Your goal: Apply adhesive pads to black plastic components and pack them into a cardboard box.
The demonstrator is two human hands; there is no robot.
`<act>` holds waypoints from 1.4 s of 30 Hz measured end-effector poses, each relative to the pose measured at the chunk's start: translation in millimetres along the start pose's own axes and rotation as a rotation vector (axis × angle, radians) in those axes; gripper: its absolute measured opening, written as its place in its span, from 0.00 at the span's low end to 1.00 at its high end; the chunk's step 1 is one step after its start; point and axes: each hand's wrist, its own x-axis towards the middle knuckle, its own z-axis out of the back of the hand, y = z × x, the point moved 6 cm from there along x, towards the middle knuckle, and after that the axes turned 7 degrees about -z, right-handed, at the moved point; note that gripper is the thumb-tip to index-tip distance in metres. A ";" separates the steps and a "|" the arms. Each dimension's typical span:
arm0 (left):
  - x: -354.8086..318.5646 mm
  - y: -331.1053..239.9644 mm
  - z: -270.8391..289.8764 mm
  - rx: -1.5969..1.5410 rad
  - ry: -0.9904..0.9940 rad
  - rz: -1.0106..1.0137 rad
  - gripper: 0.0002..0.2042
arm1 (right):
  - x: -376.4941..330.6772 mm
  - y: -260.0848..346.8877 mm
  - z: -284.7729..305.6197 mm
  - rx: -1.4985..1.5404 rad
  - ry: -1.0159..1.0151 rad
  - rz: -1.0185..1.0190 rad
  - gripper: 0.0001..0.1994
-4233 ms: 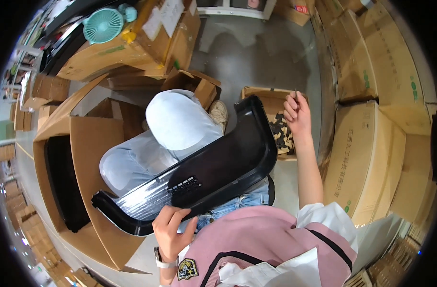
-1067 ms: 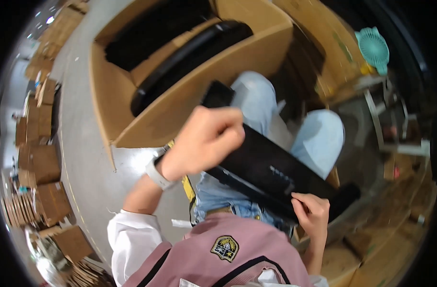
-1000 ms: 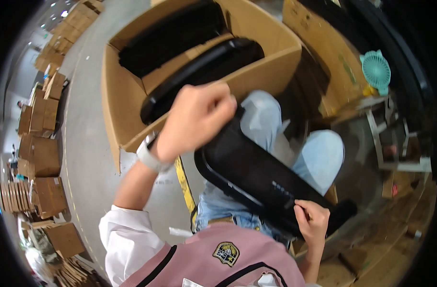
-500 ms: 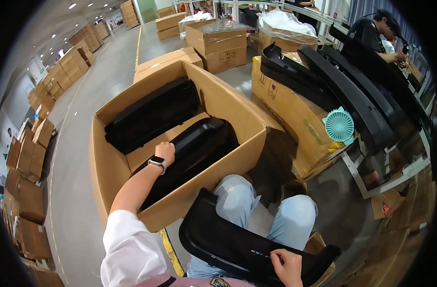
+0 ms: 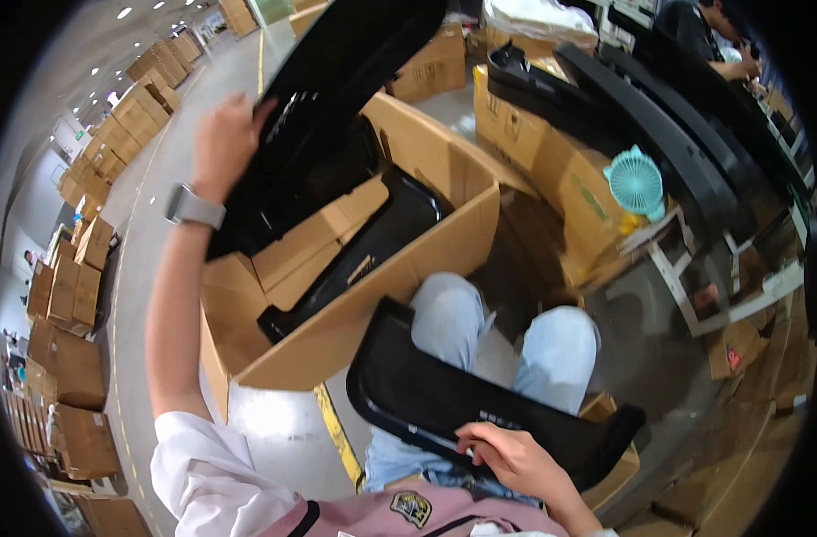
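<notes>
A long black plastic panel (image 5: 337,85) is raised and tilted over the cardboard box. My left hand (image 5: 228,143), with a watch on its wrist, is closed on the panel's near edge; its fingertips are partly hidden. Another glossy black panel (image 5: 337,277) lies inside the box (image 5: 310,353), against its near side. Across my lap rests a black panel with upturned ends (image 5: 426,385). Over its near edge is my right hand (image 5: 511,456), fingers loosely bent and apart, with nothing seen between them.
To the right, several curved black panels (image 5: 659,134) lean over a taped carton (image 5: 543,188). A turquoise fan (image 5: 635,183) hangs at its corner above a white metal frame (image 5: 740,318). Another person (image 5: 704,40) works at the far right. Cartons (image 5: 73,358) line the left.
My left hand has moved up and away, and a black panel is now lifted out above the box. My right hand has shifted left, its fingers loosened. My view has tilted slightly.
</notes>
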 end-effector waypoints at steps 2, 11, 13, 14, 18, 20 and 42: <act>26.7 -38.1 50.3 -0.336 -0.036 -0.258 0.13 | -3.4 18.0 -15.2 -0.117 0.099 0.193 0.15; -47.7 -329.3 91.3 -0.982 0.587 -1.038 0.19 | -68.1 45.6 -38.0 -0.153 0.085 0.641 0.11; -83.3 -367.2 87.6 -1.047 0.634 -1.120 0.21 | -78.6 47.4 -31.4 -0.098 0.026 0.593 0.09; -99.8 -383.6 83.3 -1.077 0.660 -1.146 0.22 | -82.6 44.3 -27.6 -0.051 -0.019 0.551 0.08; -124.8 -413.4 63.6 -1.017 0.812 -1.096 0.22 | -90.1 20.5 -9.5 -0.014 -0.217 0.519 0.12; -132.8 -420.2 60.8 -1.007 0.865 -1.063 0.19 | -86.5 3.7 3.5 0.096 -0.330 0.418 0.13; -149.0 -346.1 119.9 -2.189 0.533 0.475 0.06 | -65.7 18.7 32.1 -0.623 -1.235 0.714 0.13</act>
